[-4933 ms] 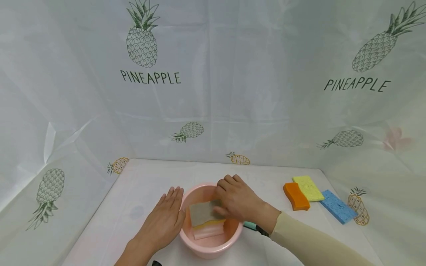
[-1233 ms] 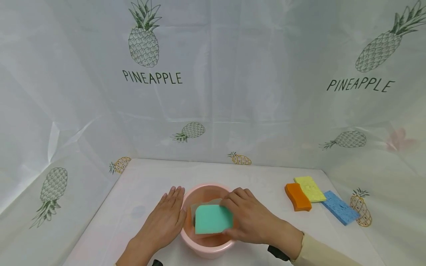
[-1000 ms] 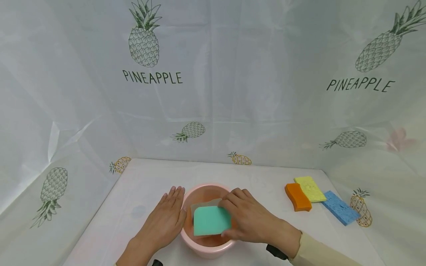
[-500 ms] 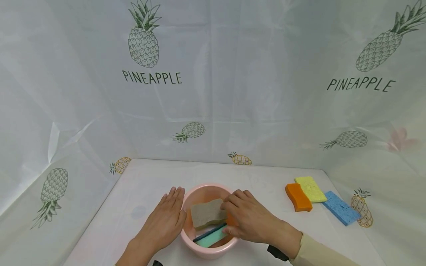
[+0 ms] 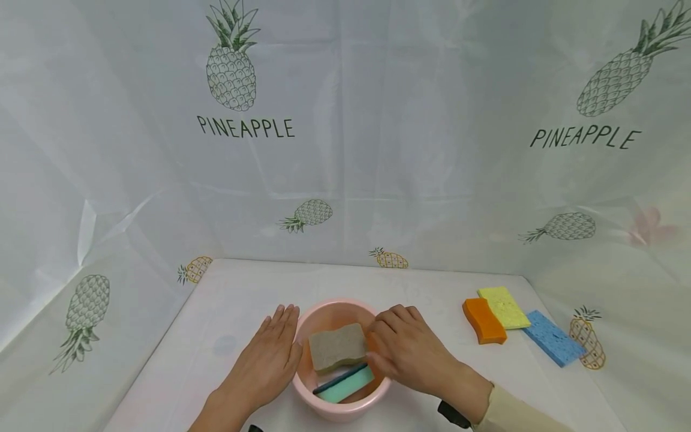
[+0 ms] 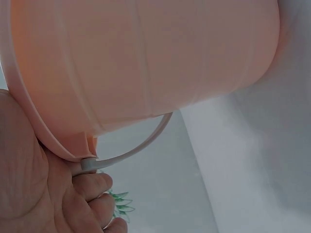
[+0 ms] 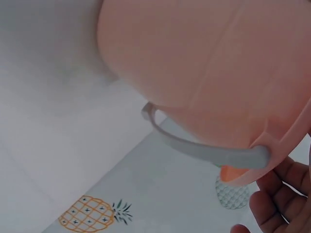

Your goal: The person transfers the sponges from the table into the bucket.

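A pink bucket (image 5: 337,414) stands upright on the table between both hands. Inside it a grey-beige sponge (image 5: 337,347) lies toward the back, and a teal sponge (image 5: 348,387) with a dark scouring side is tilted on its edge in front. My left hand (image 5: 267,358) rests with straight fingers along the bucket's left rim; the left wrist view has its palm right at the rim by the pale handle (image 6: 131,154). At the right rim my right hand (image 5: 407,349) is loosely bent, nothing between its fingers; in the right wrist view, fingers (image 7: 277,194) show just past the rim.
On the right side of the table lie an orange wavy sponge (image 5: 484,321), a yellow sponge (image 5: 504,308) and a blue sponge (image 5: 552,338), close together. A pineapple-print sheet (image 5: 410,150) hangs behind and at both sides of the table (image 5: 243,282).
The right hand brought the teal sponge from right of the bucket into it, laid it before the grey-beige one, let go and drew back to the right rim. The left hand stayed put.
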Available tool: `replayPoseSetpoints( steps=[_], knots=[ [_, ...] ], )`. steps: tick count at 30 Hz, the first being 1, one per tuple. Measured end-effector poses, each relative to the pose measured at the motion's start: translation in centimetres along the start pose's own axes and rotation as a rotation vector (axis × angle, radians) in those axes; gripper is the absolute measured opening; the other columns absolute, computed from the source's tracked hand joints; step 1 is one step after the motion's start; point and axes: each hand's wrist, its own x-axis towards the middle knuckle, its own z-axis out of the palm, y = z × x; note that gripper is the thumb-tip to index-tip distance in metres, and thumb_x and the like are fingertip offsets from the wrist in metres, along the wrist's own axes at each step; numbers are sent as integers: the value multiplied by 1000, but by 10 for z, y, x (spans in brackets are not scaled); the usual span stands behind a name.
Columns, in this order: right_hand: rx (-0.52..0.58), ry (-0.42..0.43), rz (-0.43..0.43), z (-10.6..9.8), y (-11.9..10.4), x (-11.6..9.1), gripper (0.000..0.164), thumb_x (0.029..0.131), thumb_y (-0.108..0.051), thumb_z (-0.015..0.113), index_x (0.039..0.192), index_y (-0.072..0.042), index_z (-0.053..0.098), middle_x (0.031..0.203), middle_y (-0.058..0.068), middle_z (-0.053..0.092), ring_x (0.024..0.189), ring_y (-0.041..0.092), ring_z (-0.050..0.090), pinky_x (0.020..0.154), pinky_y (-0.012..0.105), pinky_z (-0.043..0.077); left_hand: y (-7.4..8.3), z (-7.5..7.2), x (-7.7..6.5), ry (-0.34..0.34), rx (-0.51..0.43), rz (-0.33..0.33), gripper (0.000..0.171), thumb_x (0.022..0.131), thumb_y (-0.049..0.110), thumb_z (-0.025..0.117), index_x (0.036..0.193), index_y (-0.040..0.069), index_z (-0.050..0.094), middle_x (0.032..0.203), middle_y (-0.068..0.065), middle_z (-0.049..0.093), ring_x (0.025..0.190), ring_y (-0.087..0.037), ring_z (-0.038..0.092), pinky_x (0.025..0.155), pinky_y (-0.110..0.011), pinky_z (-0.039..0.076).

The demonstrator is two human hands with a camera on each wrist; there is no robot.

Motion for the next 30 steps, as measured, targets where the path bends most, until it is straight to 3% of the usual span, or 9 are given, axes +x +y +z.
replayPoseSetpoints(
  steps=[6,14,23,30],
  knots=[
    [-32,69,129,3,11,-6,30,94,-41,76,113,-17,71,112,-3,67,107,19,56,91,40,48,0,0,0,0,-4,-2,60,113,32,43,162,-3,36,169,-19,36,161,-34,27,131,-54,25],
    [-113,132,278,10,46,-21,45,92,-44,76,119,-9,68,116,9,67,110,31,56,94,49,47,0,1,-2,2,-16,-6,60,113,33,43,162,-2,35,169,-18,35,161,-34,26,131,-54,25],
    [-196,71,512,34,97,-61,56,91,-39,81,123,3,63,119,22,63,112,42,54,93,59,45,0,1,-2,13,-18,-2,60,113,32,45,162,-3,36,169,-19,36,161,-33,27,131,-54,25],
    [-281,112,556,39,126,-92,60,84,-38,85,117,7,64,114,28,66,108,48,57,85,64,48,0,0,-1,6,-12,-4,61,113,32,45,162,-2,35,169,-19,35,161,-34,27,131,-54,25]
  ],
)
